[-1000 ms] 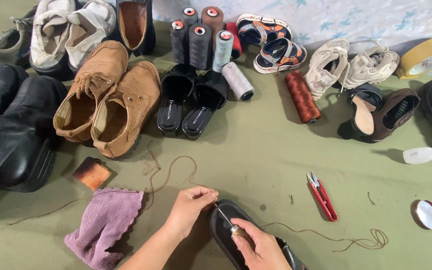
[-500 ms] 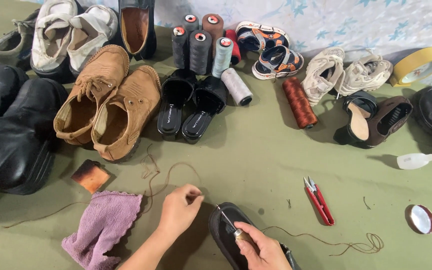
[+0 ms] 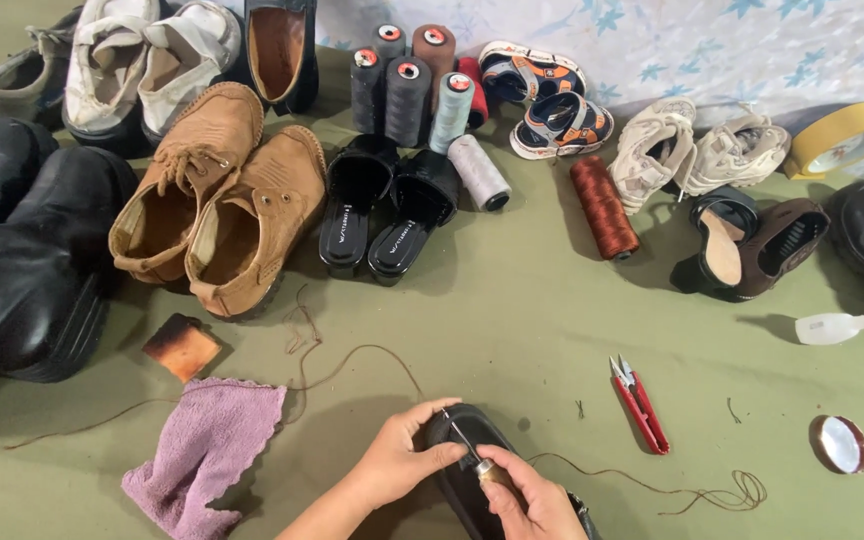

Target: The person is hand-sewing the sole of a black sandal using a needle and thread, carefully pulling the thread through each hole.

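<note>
Bare green desk lies open between the hands and the row of shoes. The purple cloth and brown thread block the left side. On the right, the red snips and a loose thread coil lie close by. Farther back, the black sandals and tan shoes wall off the desk.

- No real packages, signs or screens here, just labels.
- Black sandals: each has a small pale printed label on its insole.
- Thread cones at the back: round red-and-white end labels on their tops.
</note>
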